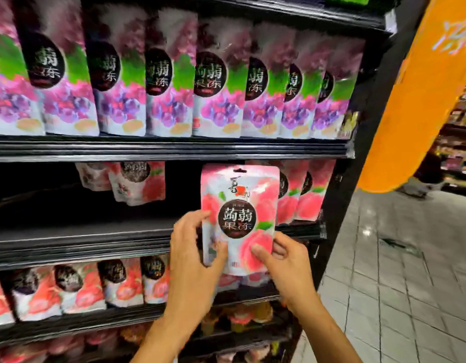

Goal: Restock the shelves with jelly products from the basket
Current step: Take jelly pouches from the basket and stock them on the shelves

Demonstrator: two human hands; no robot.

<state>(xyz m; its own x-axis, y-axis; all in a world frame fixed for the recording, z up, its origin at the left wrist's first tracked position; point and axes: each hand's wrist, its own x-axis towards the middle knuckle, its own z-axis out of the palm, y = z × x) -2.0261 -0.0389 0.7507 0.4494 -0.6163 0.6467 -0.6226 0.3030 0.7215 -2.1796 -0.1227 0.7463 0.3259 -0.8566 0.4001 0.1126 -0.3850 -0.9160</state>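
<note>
Left hand (192, 247) and right hand (284, 260) pinch the lower corners of a peach pouch (239, 213), upright before the middle shelf (82, 242), whose left half looks sparse, so restocking seems unfinished; basket unseen

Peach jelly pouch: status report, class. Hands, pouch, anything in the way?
Holding: left hand and right hand both on peach jelly pouch, lower half. Pouch upright, in front of middle shelf. Nothing seen between pouch and shelf.
</note>
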